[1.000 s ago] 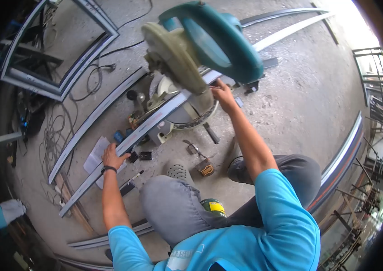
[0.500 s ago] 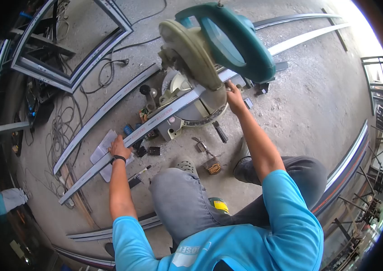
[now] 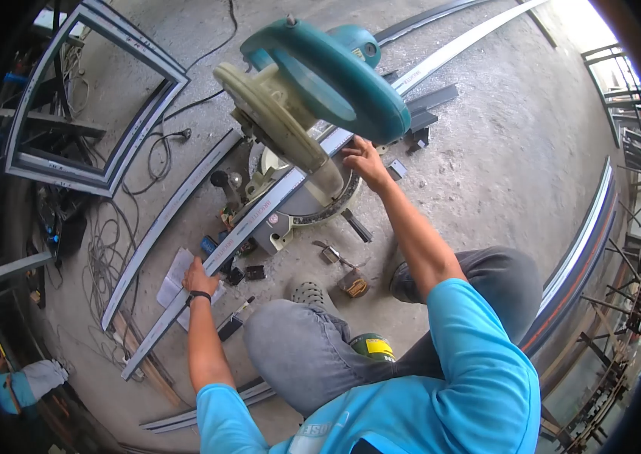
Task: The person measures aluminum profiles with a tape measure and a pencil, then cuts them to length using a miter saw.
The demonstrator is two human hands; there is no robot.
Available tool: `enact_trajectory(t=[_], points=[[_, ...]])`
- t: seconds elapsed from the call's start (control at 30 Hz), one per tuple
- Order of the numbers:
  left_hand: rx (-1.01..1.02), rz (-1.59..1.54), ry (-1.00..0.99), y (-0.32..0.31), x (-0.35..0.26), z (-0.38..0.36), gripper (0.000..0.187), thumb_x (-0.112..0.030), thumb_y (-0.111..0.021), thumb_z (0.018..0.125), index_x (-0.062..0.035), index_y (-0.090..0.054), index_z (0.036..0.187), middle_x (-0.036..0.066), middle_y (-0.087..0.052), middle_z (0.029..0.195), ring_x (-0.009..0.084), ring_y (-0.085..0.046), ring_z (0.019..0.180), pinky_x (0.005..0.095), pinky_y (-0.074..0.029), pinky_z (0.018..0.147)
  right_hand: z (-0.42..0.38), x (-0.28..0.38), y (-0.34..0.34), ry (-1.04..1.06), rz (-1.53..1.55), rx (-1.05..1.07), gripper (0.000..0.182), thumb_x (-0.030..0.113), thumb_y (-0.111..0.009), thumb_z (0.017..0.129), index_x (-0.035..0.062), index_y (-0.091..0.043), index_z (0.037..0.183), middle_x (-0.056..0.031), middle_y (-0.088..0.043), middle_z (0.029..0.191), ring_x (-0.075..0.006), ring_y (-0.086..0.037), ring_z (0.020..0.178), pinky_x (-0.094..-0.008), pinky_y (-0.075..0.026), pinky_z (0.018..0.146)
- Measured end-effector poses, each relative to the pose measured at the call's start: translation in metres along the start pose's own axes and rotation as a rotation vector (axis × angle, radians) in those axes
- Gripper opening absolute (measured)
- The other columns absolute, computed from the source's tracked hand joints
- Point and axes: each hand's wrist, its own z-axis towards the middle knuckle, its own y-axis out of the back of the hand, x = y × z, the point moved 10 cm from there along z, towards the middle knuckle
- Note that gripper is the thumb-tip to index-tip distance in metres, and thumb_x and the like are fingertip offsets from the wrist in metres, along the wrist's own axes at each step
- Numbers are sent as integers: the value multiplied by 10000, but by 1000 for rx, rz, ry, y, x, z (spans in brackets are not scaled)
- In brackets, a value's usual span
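Observation:
A long, pale metal profile (image 3: 239,231) lies diagonally across the base of a miter saw (image 3: 313,203), under its raised green handle (image 3: 347,83). My left hand (image 3: 198,278) is closed around the profile near its lower-left end, above some white paper (image 3: 177,274). On the other side of the blade guard (image 3: 279,121), my right hand (image 3: 367,162) has its fingers against the profile's near edge. The guard hides part of the profile and the blade.
Another profile (image 3: 165,219) lies parallel on the left, beside tangled cables (image 3: 108,276). A welded-looking rectangular frame (image 3: 71,178) rests at upper left. Near my feet are a tape measure (image 3: 353,283) and small dark blocks (image 3: 255,272). Someone in blue (image 3: 14,387) is at far left.
The camera view has turned, so the saw appears farther left. My right hand has shifted slightly towards the blade guard and its fingers have changed position. My left hand stays on the profile.

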Motion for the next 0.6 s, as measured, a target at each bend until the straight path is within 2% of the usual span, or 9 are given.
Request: enact_trajectory(t=[0.07, 0.13, 0.23, 0.3, 0.4, 0.47, 0.5, 0.53, 0.6], points=[[32, 5, 16, -4, 3, 3, 700, -257, -881, 720, -111, -526, 1305, 142, -628, 1330, 394, -555, 1273, 601, -419, 1027, 0, -10, 0, -10, 25, 21, 872, -19, -607, 838, -19, -214, 1616, -218, -438, 1532, -268, -575, 1283, -351, -551, 937], [88, 27, 20, 2, 1, 2, 697, -284, -876, 732, -121, -528, 1314, 127, -621, 1351, 384, -558, 1279, 596, -430, 1030, -3, -28, 3, -216, 128, 43, 751, -17, -623, 853, -9, -364, 1558, -191, -495, 1446, -237, -628, 1165, -328, -566, 851], [64, 96, 64, 6, 10, 1, 678, -321, -867, 749, -151, -540, 1318, 100, -634, 1340, 350, -556, 1301, 607, -389, 1082, -8, -4, 16, -146, -126, -76, 641, 46, -676, 901, -19, -452, 1498, -150, -612, 1370, -208, -659, 1044, -299, -572, 760], [49, 127, 115, -5, 35, -3, 677, -335, -864, 755, -165, -543, 1326, 89, -638, 1338, 330, -556, 1312, 618, -357, 1114, -30, 24, 26, -100, -251, -110, 493, 93, -670, 927, 10, -575, 1403, -123, -682, 1199, -200, -679, 1008, -316, -580, 763], [143, 166, 353, -6, 89, -15, 673, -273, -832, 792, -205, -520, 1384, 60, -581, 1423, 306, -523, 1359, 698, -268, 1149, -81, 40, 36, -32, -248, -134, 325, 177, -716, 945, 43, -675, 1239, -32, -685, 961, -105, -627, 769, -264, -506, 654], [54, 195, 343, 6, 93, -32, 664, -164, -753, 841, -197, -473, 1442, 55, -447, 1549, 298, -389, 1459, 714, -263, 1141, -123, 11, 11, -242, -260, 60, 167, 221, -726, 945, 70, -699, 1011, 12, -605, 756, -87, -557, 646, -239, -448, 611], [-271, 247, 177, 3, 85, -35, 659, -138, -739, 837, -183, -472, 1439, 56, -457, 1519, 301, -372, 1456, 736, -253, 1134, -143, -19, -2, -362, -297, 218, 182, 227, -755, 935, 54, -702, 956, -8, -658, 750, -92, -600, 645, -246, -483, 605], [-422, 186, 57, 28, 56, -59, 614, -172, -741, 840, -165, -495, 1402, 84, -480, 1485, 337, -419, 1402, 653, -339, 1116, -173, -36, -23, -489, -419, 298, 197, 225, -761, 928, 35, -709, 932, -25, -691, 782, -98, -625, 672, -255, -489, 597], [-462, -265, -91, 55, 12, -110, 477, -213, -737, 856, -113, -570, 1291, 127, -602, 1342, 375, -566, 1224, 540, -469, 992, -202, -68, -64, -269, -839, 669, 216, 217, -786, 887, 24, -714, 953, -83, -726, 818, -162, -680, 727, -314, -529, 635]])
